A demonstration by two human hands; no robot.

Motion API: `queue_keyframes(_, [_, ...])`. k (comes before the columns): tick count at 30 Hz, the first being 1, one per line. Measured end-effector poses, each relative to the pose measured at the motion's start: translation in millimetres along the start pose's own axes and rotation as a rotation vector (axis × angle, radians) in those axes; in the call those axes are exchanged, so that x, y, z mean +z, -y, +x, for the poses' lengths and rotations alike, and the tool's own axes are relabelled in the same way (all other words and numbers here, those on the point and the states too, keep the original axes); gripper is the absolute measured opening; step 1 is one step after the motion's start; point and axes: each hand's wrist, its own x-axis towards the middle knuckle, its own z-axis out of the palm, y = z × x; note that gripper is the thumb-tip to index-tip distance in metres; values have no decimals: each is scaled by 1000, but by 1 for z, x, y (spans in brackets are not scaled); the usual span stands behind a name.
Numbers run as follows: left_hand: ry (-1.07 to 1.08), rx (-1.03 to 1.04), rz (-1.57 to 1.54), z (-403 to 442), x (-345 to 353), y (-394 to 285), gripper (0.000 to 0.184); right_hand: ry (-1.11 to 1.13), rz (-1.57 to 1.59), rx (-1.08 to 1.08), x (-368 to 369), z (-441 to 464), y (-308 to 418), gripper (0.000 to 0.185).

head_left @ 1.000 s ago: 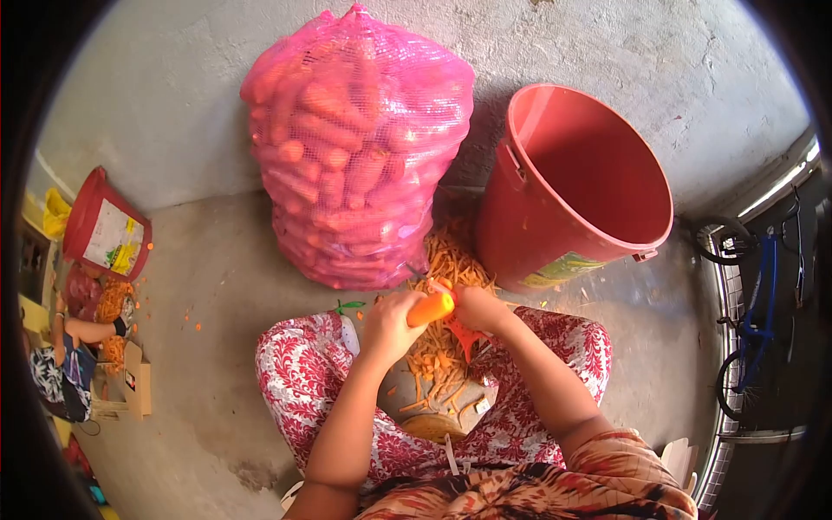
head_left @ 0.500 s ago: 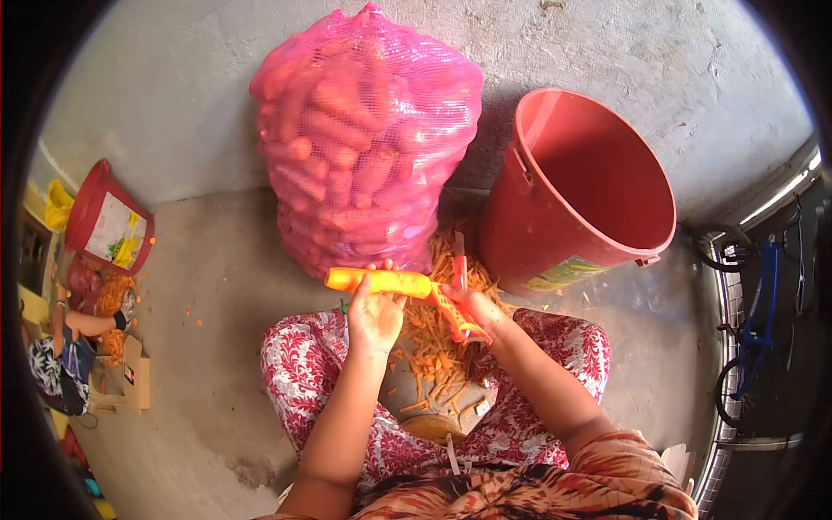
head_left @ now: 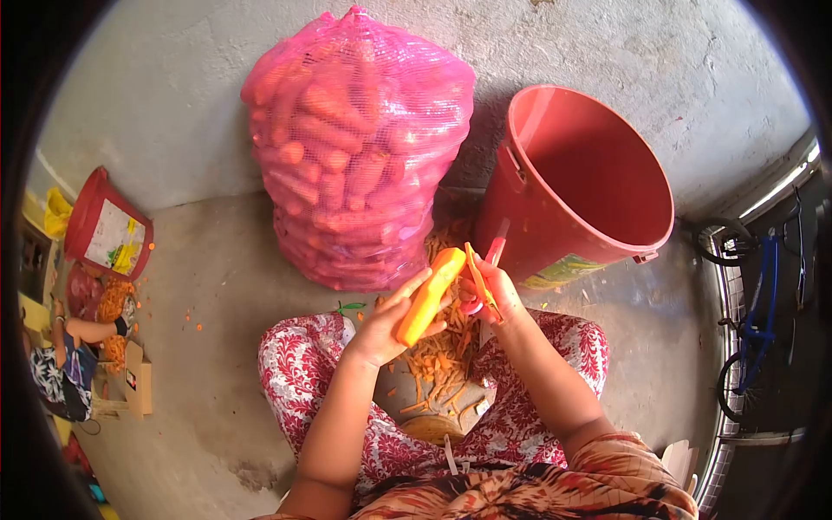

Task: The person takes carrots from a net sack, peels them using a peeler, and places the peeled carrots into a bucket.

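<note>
My left hand [head_left: 379, 334] is closed around a bright orange peeled carrot [head_left: 431, 297], which slants up and to the right. In my right hand [head_left: 500, 293] is an orange-red peeler [head_left: 479, 276], held just right of the carrot's upper end; part of it is hidden by the fingers. Whether its blade touches the carrot I cannot tell. Beneath both hands, a heap of carrot peelings [head_left: 438, 368] lies on the floor between my legs.
A large pink mesh sack [head_left: 355, 165] full of carrots stands against the wall. To its right is a tall red bucket [head_left: 542, 186]. At far left are another red bucket [head_left: 104, 225], a cardboard box [head_left: 137, 381] and a seated person [head_left: 65, 355]. A blue bicycle [head_left: 764, 321] is at right.
The carrot has swung from nearly level to a steep slant, its right end now up. My right hand and the peeler have risen slightly and turned.
</note>
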Motion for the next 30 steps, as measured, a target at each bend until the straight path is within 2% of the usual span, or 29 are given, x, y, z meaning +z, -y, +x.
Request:
queue_keyframes(1, [-40, -52, 103, 0, 4, 0, 67, -8, -1, -7, 0, -1, 2, 17])
queue_keyframes(2, [-119, -95, 36, 2, 3, 5, 59, 107, -10, -20, -7, 0, 2, 16])
queue_keyframes(5, [-195, -345, 249, 0, -18, 13, 48, -70, -178, -226, 2, 6, -4, 16])
queue_keyframes(7, [-301, -346, 249, 1, -11, 15, 39, -167, -313, -497, -11, 23, -4, 15])
queue_keyframes(9, [-334, -334, 219, 0, -8, 15, 37, -289, -416, -895, -21, 31, 3, 13])
queue_keyframes(10, [-324, -340, 204, 0, -6, 16, 36, -393, -424, -993, -2, 16, 8, 10])
queue_keyframes(14, [-299, -377, 143, 0, -3, 24, 31, -446, -720, -1230, 23, 7, -3, 11])
queue_keyframes(15, [-297, -392, 126, 0, -2, 27, 30, -427, -917, -1311, 31, -1, -8, 11])
queue_keyframes(17, [-279, -386, 197, -1, 0, 29, 26, -396, -1063, -1283, 41, -12, -14, 12])
queue_keyframes(18, [-290, -382, 219, -3, -1, 31, 26, -401, -1084, -1354, 39, -8, -16, 14])
queue_keyframes(21, [-273, -377, 271, -6, -3, 30, 27, -450, -1100, -1308, 38, -7, -12, 14])
queue_keyframes(23, [-265, -373, 287, -7, 1, 28, 30, -538, -1078, -1372, 24, 7, 5, 17])
queue_keyframes(25, [-279, -367, 288, -11, 9, 24, 34, -737, -1014, -1364, 12, 16, 32, 19])
queue_keyframes(26, [-246, -363, 267, -14, 12, 21, 37, -849, -1060, -1504, 5, 17, 46, 17])
queue_keyframes(27, [-214, -357, 244, -17, 13, 18, 40, -950, -1012, -1434, -1, 15, 58, 15])
queue_keyframes(29, [-181, -322, 299, -20, 10, 15, 44, -929, -876, -1298, -9, 13, 72, 14])
queue_keyframes(30, [-181, -292, 374, -20, 6, 15, 46, -778, -828, -1265, -6, 12, 69, 14])
